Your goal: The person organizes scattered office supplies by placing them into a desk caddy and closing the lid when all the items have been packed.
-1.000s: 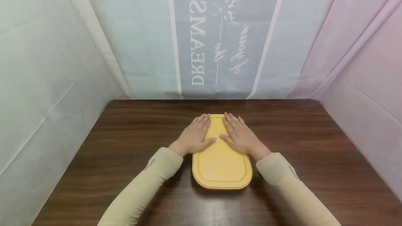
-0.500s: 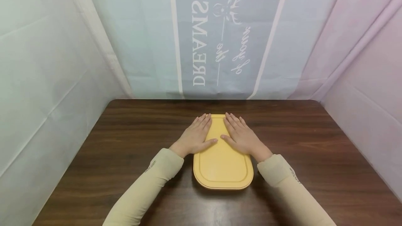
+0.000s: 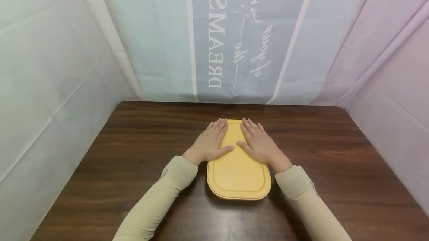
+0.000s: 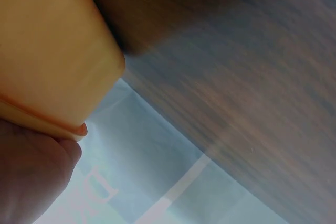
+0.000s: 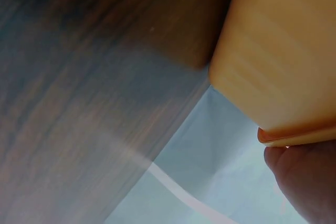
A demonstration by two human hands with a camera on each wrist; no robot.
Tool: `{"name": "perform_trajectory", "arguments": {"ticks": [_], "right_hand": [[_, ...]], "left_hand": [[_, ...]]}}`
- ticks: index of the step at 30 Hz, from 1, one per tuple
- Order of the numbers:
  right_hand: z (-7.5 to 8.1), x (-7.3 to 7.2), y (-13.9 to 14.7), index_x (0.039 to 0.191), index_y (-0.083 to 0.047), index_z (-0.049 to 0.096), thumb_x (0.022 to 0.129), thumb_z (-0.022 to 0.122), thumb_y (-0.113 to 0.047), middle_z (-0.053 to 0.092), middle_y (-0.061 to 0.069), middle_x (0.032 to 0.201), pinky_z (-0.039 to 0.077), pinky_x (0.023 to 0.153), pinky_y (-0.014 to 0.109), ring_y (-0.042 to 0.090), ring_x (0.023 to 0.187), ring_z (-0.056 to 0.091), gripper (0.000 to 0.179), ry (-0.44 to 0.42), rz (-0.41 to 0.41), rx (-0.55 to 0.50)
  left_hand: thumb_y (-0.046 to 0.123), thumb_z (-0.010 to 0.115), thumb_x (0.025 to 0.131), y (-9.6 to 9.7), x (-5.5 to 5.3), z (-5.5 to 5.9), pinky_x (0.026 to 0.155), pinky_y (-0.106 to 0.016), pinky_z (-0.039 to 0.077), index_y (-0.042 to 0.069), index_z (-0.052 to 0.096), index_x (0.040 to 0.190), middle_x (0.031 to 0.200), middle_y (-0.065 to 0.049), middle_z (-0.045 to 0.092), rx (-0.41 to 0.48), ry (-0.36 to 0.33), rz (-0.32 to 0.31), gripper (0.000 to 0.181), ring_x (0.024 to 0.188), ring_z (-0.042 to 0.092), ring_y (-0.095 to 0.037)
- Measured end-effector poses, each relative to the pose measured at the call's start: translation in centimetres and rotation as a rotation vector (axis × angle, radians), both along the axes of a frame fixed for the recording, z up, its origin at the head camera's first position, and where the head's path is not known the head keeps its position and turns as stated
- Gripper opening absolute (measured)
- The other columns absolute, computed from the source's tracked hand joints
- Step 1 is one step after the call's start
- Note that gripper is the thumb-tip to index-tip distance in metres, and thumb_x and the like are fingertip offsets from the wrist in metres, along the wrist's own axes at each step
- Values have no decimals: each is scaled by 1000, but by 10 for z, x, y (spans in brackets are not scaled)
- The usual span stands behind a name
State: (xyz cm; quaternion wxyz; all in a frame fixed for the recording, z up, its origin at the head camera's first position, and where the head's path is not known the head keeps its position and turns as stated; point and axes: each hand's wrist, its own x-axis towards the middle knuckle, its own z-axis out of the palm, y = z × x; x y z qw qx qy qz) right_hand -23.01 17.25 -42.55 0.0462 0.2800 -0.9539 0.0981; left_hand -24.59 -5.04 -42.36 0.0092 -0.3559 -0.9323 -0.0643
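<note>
A yellow lidded box (image 3: 238, 179) with rounded corners stands on the dark wooden table, its lid on top. My left hand (image 3: 209, 142) lies flat on the left side of the lid, fingers straight toward the far end. On the right side my right hand (image 3: 259, 143) rests the same way, and the two thumbs point at each other over the middle with a small gap. In the left wrist view the box wall (image 4: 58, 51) shows below the lid rim, fingers against the lid. The right wrist view shows the other wall (image 5: 278, 51) likewise. What the box contains is hidden.
The wooden table (image 3: 134, 151) reaches out on both sides of the box. A blue cloth backdrop (image 3: 161, 47) with mirrored lettering hangs behind its far edge. Pale cloth walls (image 3: 50, 84) border the left and right sides.
The view has shifted slightly, so the box and backdrop sit a little farther right in the picture. Both hands keep their place on the lid.
</note>
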Motion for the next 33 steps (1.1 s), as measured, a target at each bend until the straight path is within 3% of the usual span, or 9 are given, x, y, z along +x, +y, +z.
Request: {"name": "perform_trajectory", "arguments": {"ticks": [6, 15, 19, 23, 33], "right_hand": [[1, 2, 1, 147, 7, 24, 101, 36, -46, 18, 21, 155, 10, 113, 56, 36, 143, 13, 71, 25, -8, -29], [7, 0, -2, 149, 4, 20, 101, 37, -45, 11, 18, 157, 2, 112, 58, 33, 144, 2, 71, -43, -33, -56], [8, 7, 3, 149, 5, 17, 101, 41, -42, 8, 20, 157, 2, 112, 58, 34, 144, -1, 72, -66, -55, -95], [9, 18, 6, 149, 6, 17, 101, 41, -41, 7, 20, 157, 5, 113, 55, 35, 144, 3, 72, -76, -35, -101], [10, 54, 6, 147, 8, 25, 99, 46, -39, 14, 20, 156, 8, 113, 56, 34, 144, 7, 70, -40, 66, -26]], "left_hand": [[57, 32, 98, 0, 2, 6, 116, -40, 5, -2, 15, 151, 158, -15, 8, 15, -12, -9, 81, 145, 3, -27], [56, 27, 99, -3, -1, 12, 116, -37, 3, -1, 10, 151, 158, -13, 2, -32, -63, 6, 79, 145, -2, -26], [53, 29, 100, -3, 3, 10, 116, -37, 4, -3, 10, 151, 158, -16, 5, -15, -76, -16, 78, 145, 0, -29], [52, 31, 100, -7, 13, 10, 116, -38, 5, -5, 12, 150, 157, -19, 7, -18, -66, -31, 78, 145, 1, -30], [55, 37, 98, -22, 52, 13, 116, -40, 9, -6, 15, 149, 157, -20, 7, -32, -50, -83, 83, 144, 1, -33]]}}
